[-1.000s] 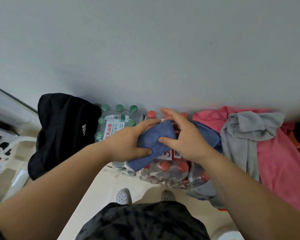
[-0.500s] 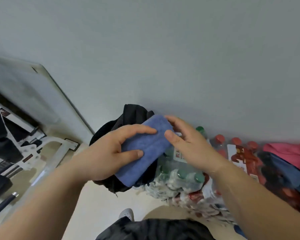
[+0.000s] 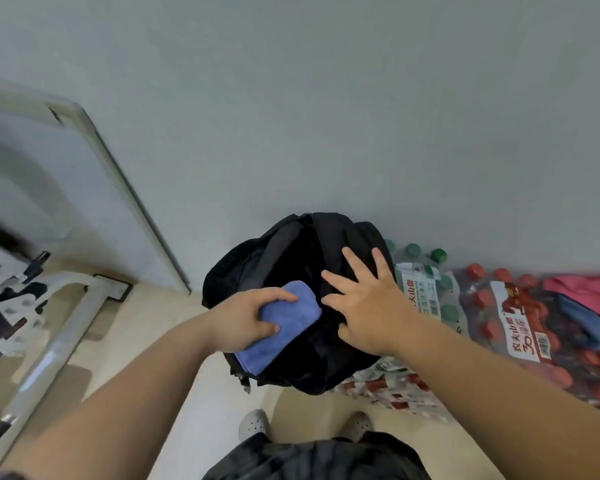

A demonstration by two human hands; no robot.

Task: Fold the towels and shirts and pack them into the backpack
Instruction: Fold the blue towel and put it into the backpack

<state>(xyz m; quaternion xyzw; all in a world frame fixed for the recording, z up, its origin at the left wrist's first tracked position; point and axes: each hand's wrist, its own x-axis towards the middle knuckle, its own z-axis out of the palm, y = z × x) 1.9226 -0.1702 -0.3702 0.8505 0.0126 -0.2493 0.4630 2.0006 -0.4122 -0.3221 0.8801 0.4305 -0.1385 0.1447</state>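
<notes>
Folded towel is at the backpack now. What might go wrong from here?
1. Only the left hand grips the folded blue towel; its free end could unfold going in.
2. The black backpack looks soft, its opening hard to make out; unless the open right hand spreads it, the towel may catch on the rim.

Left hand grips folded blue towel over black backpack on the floor; right hand, fingers spread, rests on backpack.
</notes>
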